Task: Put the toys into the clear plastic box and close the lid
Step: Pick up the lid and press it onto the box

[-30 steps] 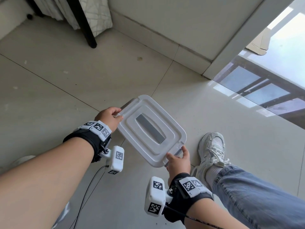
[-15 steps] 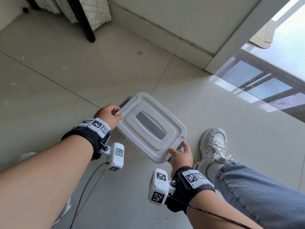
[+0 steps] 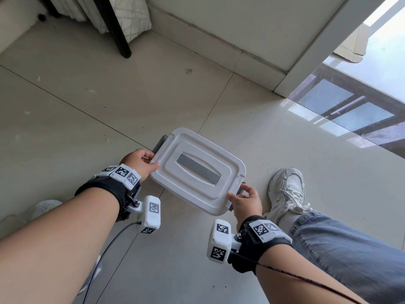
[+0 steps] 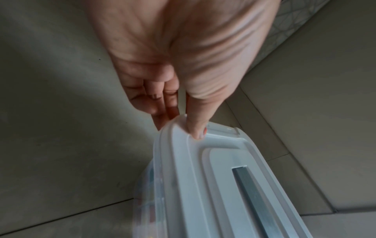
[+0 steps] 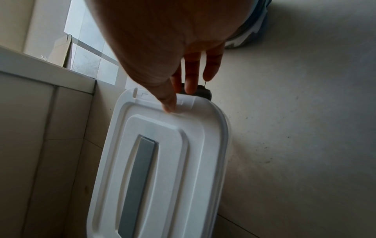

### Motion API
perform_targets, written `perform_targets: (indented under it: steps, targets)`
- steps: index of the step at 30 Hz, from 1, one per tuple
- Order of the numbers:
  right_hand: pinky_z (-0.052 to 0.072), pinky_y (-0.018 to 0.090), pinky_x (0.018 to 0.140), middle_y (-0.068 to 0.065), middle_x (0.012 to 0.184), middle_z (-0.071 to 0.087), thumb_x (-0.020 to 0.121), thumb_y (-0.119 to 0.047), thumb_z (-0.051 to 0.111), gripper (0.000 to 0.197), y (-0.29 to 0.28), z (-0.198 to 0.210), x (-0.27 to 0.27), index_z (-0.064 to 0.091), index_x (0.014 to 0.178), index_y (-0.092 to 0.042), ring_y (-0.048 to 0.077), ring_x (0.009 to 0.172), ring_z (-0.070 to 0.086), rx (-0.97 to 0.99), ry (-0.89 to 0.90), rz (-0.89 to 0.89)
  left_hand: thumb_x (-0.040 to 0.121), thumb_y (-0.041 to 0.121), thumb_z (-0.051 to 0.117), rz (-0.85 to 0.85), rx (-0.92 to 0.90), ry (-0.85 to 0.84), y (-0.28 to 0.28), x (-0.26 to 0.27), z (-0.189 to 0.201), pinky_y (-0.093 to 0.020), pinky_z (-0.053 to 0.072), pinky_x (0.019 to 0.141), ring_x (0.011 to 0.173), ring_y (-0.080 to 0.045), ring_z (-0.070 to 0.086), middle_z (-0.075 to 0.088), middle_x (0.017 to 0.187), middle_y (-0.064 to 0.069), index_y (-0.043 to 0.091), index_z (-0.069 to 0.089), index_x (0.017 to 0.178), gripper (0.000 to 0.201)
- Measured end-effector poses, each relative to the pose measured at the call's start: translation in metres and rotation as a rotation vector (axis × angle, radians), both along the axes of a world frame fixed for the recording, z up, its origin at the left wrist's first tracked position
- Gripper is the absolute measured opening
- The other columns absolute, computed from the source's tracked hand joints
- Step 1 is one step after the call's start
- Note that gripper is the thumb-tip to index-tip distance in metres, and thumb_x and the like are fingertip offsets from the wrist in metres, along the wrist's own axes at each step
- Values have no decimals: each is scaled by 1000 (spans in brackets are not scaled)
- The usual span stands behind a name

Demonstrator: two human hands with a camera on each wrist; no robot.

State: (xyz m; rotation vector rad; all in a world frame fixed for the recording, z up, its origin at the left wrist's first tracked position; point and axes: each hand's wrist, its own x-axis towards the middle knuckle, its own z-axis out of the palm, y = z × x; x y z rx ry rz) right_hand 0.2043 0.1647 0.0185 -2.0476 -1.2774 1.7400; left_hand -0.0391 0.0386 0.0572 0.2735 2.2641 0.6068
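The white lid [image 3: 197, 172] with a grey handle strip [image 3: 198, 172] sits on the clear plastic box, over the tiled floor. My left hand [image 3: 153, 160] pinches the lid's near-left corner, thumb on top and fingers under the rim [image 4: 180, 127]. My right hand [image 3: 237, 191] holds the opposite end, its thumb on the lid [image 5: 162, 161] and its fingers on the grey latch [image 5: 205, 93]. Another grey latch [image 3: 160, 143] shows at the left end. Blurred colours show through the clear box wall [image 4: 150, 193]; the toys themselves are hidden.
My right shoe [image 3: 287, 189] and jeans leg [image 3: 350, 249] lie just right of the box, and another shoe [image 3: 43, 207] is at the left. A black furniture leg [image 3: 118, 29] and a wall [image 3: 219, 47] stand beyond, with a glass door [image 3: 350, 110] at the right.
Both hands stay on the two ends of the lid. The box has hardly moved; my view has shifted slightly.
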Motion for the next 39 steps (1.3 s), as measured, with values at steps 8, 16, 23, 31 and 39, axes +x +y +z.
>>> perform_targets:
  steps: [8, 16, 23, 31, 39]
  targets:
    - [50, 33, 74, 0, 77, 59, 85, -12, 68, 17, 4, 7, -2, 57, 98, -15, 21, 71, 58, 57, -102, 181, 84, 24, 67, 37, -77, -125, -26, 8, -1, -26, 52, 61, 76, -23, 60, 63, 114, -4, 14, 57, 122, 41]
    - [58, 45, 71, 2, 82, 56, 90, -40, 59, 34, -6, 20, -3, 44, 100, -12, 24, 72, 67, -144, -238, 209, 85, 29, 65, 96, -118, -129, -31, 16, -4, -23, 53, 45, 77, -19, 62, 64, 101, -5, 15, 51, 128, 47]
    - [54, 30, 49, 12, 103, 59, 85, -31, 71, 56, -6, 20, 2, 39, 125, -8, 22, 61, 66, -293, -150, 25, 84, 22, 66, 113, -113, -126, -36, 22, -6, -38, 59, 66, 86, -31, 70, 69, 98, -10, 16, 50, 120, 39]
    - [49, 41, 81, 1, 86, 53, 88, -30, 64, 64, -1, 15, 3, 34, 142, -15, 22, 94, 57, -223, -139, 127, 74, 22, 74, 183, -61, -22, -34, 20, -9, -36, 47, 86, 98, -30, 59, 56, 126, -13, 16, 34, 130, 69]
    - [51, 35, 67, 22, 126, 59, 83, -37, 70, 61, 11, 15, -5, 51, 133, -7, 34, 106, 60, -320, -69, 115, 77, 41, 68, 89, -57, -58, -15, 2, -5, -36, 39, 104, 125, -27, 51, 46, 145, -6, 20, 31, 144, 80]
